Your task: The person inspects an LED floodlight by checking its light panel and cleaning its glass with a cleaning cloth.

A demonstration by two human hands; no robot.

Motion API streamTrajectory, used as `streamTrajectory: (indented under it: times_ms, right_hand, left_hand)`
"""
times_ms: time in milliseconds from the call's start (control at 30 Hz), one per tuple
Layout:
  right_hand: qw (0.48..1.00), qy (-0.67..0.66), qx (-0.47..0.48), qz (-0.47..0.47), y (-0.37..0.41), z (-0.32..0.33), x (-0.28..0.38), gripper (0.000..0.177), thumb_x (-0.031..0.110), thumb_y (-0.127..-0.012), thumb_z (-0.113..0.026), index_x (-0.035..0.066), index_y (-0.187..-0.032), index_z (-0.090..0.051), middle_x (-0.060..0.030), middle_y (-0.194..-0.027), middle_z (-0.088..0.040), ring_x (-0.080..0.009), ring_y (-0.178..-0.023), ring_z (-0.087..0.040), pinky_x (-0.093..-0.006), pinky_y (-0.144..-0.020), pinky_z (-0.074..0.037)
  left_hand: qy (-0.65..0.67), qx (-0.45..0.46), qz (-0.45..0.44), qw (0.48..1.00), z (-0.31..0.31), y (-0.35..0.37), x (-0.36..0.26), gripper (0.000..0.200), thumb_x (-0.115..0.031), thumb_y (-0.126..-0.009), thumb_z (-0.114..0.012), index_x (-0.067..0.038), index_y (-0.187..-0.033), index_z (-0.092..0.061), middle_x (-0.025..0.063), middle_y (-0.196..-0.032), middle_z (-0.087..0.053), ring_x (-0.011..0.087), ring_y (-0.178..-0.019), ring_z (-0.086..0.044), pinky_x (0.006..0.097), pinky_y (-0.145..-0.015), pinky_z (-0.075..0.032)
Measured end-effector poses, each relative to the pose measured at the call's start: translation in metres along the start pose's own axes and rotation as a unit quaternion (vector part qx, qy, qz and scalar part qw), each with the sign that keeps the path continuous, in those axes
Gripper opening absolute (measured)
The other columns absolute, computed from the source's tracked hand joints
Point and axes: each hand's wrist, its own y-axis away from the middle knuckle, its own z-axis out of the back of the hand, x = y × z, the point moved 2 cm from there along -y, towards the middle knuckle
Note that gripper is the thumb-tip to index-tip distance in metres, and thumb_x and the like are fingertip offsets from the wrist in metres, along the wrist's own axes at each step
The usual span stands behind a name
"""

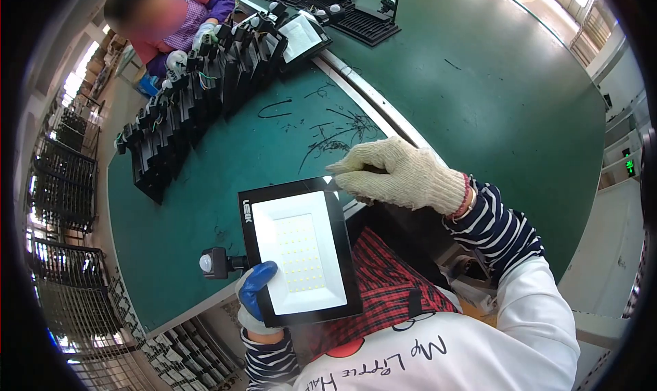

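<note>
A black-framed LED floodlight [298,250] with a white reflector and a grid of small yellow LEDs is held tilted over the table's near edge. My left hand [256,292], in a glove with blue-coated fingers, grips its lower left side, the thumb on the front. A black sensor with a white dome [213,262] sticks out from the lamp's left side. At the lamp's top right corner is my right hand [404,175], in a cream knitted glove, its thumb and fingers pinched together; whether something small is between them is hidden.
A long row of black floodlights [198,96] stands on the green table [274,144] at the upper left. Behind it a person [181,21] in gloves handles them. Black scraps lie mid-table beside a metal rail [369,100]. More lamps [366,24] lie at the far side.
</note>
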Motion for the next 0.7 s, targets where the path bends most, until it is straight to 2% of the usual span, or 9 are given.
streamTrajectory:
  times_ms: [267,300,433,533,567,600,633,667,700]
  right_hand:
    - [0.995,0.029,0.061,0.075,0.019,-0.018,0.018,0.037,0.035,-0.098,-0.064,0.002,-0.114,-0.071,-0.0114,-0.085,-0.074,-0.0154,-0.073,-0.071,-0.0298,-0.069,-0.057]
    - [0.991,0.024,0.045,0.120,0.022,-0.024,0.014,0.037,0.036,-0.098,-0.064,0.004,-0.115,-0.071,-0.0114,-0.084,-0.073,-0.0164,-0.072,-0.071,-0.0297,-0.068,-0.057]
    - [0.990,0.052,0.082,0.104,0.032,-0.036,0.019,0.038,0.038,-0.097,-0.064,0.008,-0.119,-0.069,-0.0085,-0.084,-0.073,-0.0169,-0.071,-0.071,-0.0315,-0.064,-0.056]
    - [0.986,0.058,0.102,0.120,0.039,-0.050,0.014,0.040,0.041,-0.097,-0.061,0.012,-0.124,-0.067,-0.0066,-0.083,-0.072,-0.0188,-0.071,-0.071,-0.0335,-0.062,-0.056]
    - [0.956,0.173,0.226,0.072,0.039,-0.049,0.029,0.040,0.042,-0.098,-0.058,0.016,-0.129,-0.064,-0.0064,-0.083,-0.072,-0.0239,-0.075,-0.072,-0.0370,-0.062,-0.057]
    - [0.949,0.203,0.200,0.136,0.050,-0.067,0.020,0.037,0.042,-0.098,-0.055,0.019,-0.124,-0.067,-0.0058,-0.088,-0.073,-0.0285,-0.079,-0.072,-0.0401,-0.065,-0.058]
    - [0.950,0.161,0.174,0.204,0.060,-0.087,0.002,0.032,0.041,-0.097,-0.059,0.019,-0.117,-0.071,-0.0038,-0.087,-0.074,-0.0247,-0.074,-0.072,-0.0364,-0.064,-0.058]
    - [0.942,0.125,0.145,0.277,0.058,-0.090,0.003,0.028,0.040,-0.096,-0.064,0.019,-0.109,-0.075,-0.0018,-0.086,-0.075,-0.0209,-0.070,-0.071,-0.0326,-0.063,-0.059]
    - [0.957,0.089,0.176,0.215,0.062,-0.084,0.002,0.029,0.033,-0.096,-0.066,0.012,-0.114,-0.074,-0.0046,-0.088,-0.075,-0.0166,-0.073,-0.072,-0.0285,-0.067,-0.058]
  left_hand:
    - [-0.018,0.007,-0.081,0.997,-0.017,-0.004,-0.014,0.076,-0.015,-0.082,-0.058,0.006,-0.150,-0.031,0.0299,-0.146,-0.046,0.0475,-0.130,-0.051,0.0598,-0.109,-0.042]
    - [-0.023,0.007,-0.093,0.995,-0.018,-0.005,-0.016,0.076,-0.015,-0.082,-0.057,0.006,-0.150,-0.030,0.0295,-0.146,-0.046,0.0473,-0.130,-0.051,0.0601,-0.109,-0.041]
    - [-0.014,0.017,-0.147,0.989,-0.022,-0.009,-0.025,0.076,-0.017,-0.082,-0.058,0.005,-0.150,-0.032,0.0271,-0.146,-0.047,0.0444,-0.130,-0.052,0.0588,-0.110,-0.042]
    - [-0.036,-0.007,-0.216,0.976,-0.018,-0.016,-0.030,0.070,-0.021,-0.085,-0.059,0.003,-0.147,-0.038,0.0243,-0.140,-0.054,0.0397,-0.123,-0.059,0.0547,-0.104,-0.049]
    - [-0.076,-0.046,-0.261,0.961,-0.018,-0.016,-0.033,0.069,-0.026,-0.087,-0.061,0.002,-0.146,-0.040,0.0232,-0.137,-0.055,0.0385,-0.123,-0.059,0.0525,-0.102,-0.051]
    - [-0.198,-0.028,-0.351,0.915,-0.006,-0.019,-0.035,0.068,-0.031,-0.089,-0.063,0.001,-0.145,-0.041,0.0224,-0.137,-0.055,0.0361,-0.122,-0.059,0.0508,-0.102,-0.053]
    - [-0.302,-0.027,-0.443,0.844,0.006,-0.022,-0.037,0.068,-0.035,-0.090,-0.064,0.001,-0.144,-0.042,0.0216,-0.138,-0.055,0.0337,-0.122,-0.059,0.0492,-0.101,-0.054]
    - [-0.145,0.032,-0.374,0.915,-0.007,-0.024,-0.043,0.064,-0.036,-0.092,-0.063,0.000,-0.142,-0.045,0.0209,-0.137,-0.056,0.0320,-0.122,-0.060,0.0485,-0.100,-0.054]
    - [0.030,0.067,-0.299,0.952,-0.020,-0.025,-0.049,0.060,-0.036,-0.093,-0.063,-0.001,-0.139,-0.047,0.0201,-0.137,-0.057,0.0304,-0.121,-0.061,0.0477,-0.099,-0.055]
